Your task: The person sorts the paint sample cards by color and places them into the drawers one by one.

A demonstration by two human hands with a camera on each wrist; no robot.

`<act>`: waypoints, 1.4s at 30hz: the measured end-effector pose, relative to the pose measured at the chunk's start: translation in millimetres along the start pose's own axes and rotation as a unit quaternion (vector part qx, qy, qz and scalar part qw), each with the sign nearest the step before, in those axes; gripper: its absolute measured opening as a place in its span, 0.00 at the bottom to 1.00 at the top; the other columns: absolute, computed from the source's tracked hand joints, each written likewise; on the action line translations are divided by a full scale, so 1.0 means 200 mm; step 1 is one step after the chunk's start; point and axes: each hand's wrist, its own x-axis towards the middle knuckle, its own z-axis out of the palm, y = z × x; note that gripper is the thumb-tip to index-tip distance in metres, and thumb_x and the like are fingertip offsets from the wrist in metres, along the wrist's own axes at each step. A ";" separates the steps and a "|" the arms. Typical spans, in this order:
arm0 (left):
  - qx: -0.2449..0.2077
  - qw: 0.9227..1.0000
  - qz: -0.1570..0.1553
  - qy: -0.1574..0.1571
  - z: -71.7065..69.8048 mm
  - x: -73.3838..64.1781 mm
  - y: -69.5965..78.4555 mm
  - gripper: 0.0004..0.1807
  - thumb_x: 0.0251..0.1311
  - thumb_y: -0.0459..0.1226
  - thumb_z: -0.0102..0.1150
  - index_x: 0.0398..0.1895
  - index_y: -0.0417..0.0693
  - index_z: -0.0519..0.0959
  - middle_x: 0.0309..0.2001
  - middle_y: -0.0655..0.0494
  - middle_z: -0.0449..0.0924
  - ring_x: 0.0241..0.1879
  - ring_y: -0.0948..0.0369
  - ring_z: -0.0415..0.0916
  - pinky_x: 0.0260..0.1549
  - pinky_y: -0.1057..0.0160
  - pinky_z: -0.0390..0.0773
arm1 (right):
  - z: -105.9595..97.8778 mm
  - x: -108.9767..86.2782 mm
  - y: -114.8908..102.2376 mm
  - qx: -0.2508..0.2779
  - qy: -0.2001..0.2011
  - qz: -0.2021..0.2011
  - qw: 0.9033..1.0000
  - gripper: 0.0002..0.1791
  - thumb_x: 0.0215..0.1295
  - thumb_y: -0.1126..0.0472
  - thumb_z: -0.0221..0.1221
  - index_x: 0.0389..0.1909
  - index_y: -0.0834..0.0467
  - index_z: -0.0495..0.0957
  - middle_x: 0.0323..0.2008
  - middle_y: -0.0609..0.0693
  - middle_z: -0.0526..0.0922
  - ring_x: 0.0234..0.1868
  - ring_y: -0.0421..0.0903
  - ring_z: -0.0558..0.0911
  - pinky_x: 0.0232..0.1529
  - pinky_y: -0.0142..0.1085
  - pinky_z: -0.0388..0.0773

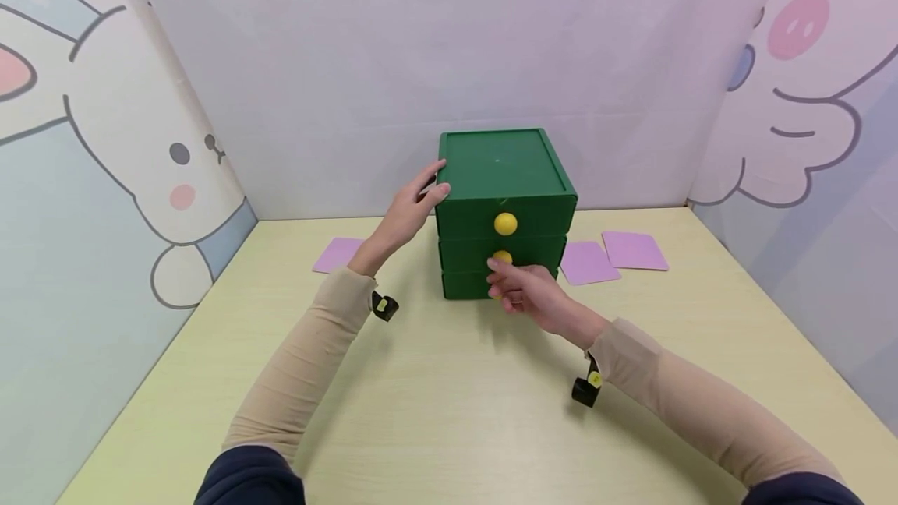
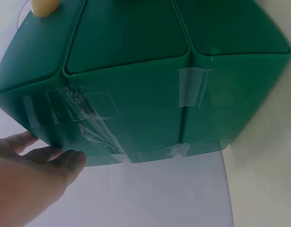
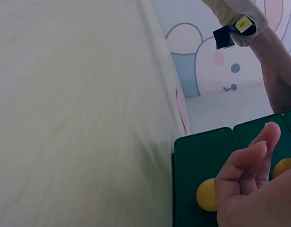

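A green cabinet (image 1: 501,166) with three stacked drawers stands at the back of the table, its drawers pushed in. Round yellow knobs mark the fronts: the top knob (image 1: 505,224) is in full sight, while the middle knob (image 1: 503,256) and bottom knob (image 3: 207,195) are partly covered by my right hand (image 1: 539,298). That hand's fingers are loosely bent beside the middle knob; whether they touch it is unclear. My left hand (image 1: 407,215) rests its extended fingers against the cabinet's upper left side. Clear tape (image 2: 192,87) runs across the drawer seams.
A pink square sheet (image 1: 337,254) lies left of the cabinet. Two more pink sheets, a nearer one (image 1: 589,263) and a farther one (image 1: 634,250), lie to its right. A pale back wall (image 1: 337,100) rises behind, and cartoon-printed panels flank the table (image 1: 435,411).
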 end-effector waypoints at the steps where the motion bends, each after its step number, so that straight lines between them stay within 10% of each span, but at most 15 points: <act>1: 0.002 1.000 0.001 0.001 0.00 0.00 0.00 0.32 0.72 0.46 0.42 0.77 0.56 0.51 0.77 0.52 0.47 0.76 0.51 0.50 0.69 0.46 0.63 | -0.01 -0.01 0.01 -0.016 -0.007 0.010 1.000 0.28 0.62 0.42 0.61 0.43 0.66 0.74 0.22 0.45 0.80 0.19 0.39 0.72 0.25 0.29 0.69; 13: 0.016 1.000 0.020 0.012 0.01 -0.01 -0.02 0.31 0.71 0.52 0.42 0.76 0.63 0.53 0.77 0.59 0.49 0.76 0.57 0.49 0.71 0.50 0.59 | -0.07 0.02 0.14 -0.062 -0.012 0.118 0.991 0.24 0.64 0.41 0.59 0.40 0.60 0.73 0.22 0.44 0.84 0.16 0.38 0.74 0.23 0.28 0.72; 30: 0.017 1.000 0.009 0.010 0.01 -0.02 0.00 0.31 0.71 0.51 0.42 0.76 0.64 0.52 0.77 0.55 0.48 0.75 0.50 0.51 0.68 0.45 0.62 | 0.00 0.04 0.16 -0.016 0.019 0.087 0.996 0.23 0.68 0.47 0.56 0.40 0.66 0.76 0.21 0.44 0.84 0.15 0.38 0.73 0.21 0.27 0.71; 37: 0.022 1.000 0.008 -0.001 0.00 -0.11 0.19 0.31 0.73 0.43 0.40 0.76 0.48 0.51 0.77 0.47 0.47 0.76 0.49 0.48 0.71 0.47 0.58 | 0.03 0.00 0.18 -0.026 0.022 0.088 0.996 0.25 0.69 0.47 0.56 0.44 0.69 0.75 0.20 0.44 0.83 0.16 0.38 0.72 0.21 0.28 0.70; 42: 0.024 1.000 0.012 0.000 0.00 -0.10 0.17 0.31 0.73 0.42 0.40 0.76 0.47 0.51 0.77 0.47 0.47 0.76 0.50 0.47 0.72 0.49 0.57 | 0.04 -0.05 0.19 -0.030 0.019 0.091 0.995 0.25 0.68 0.47 0.57 0.44 0.69 0.76 0.20 0.43 0.83 0.16 0.38 0.72 0.21 0.27 0.69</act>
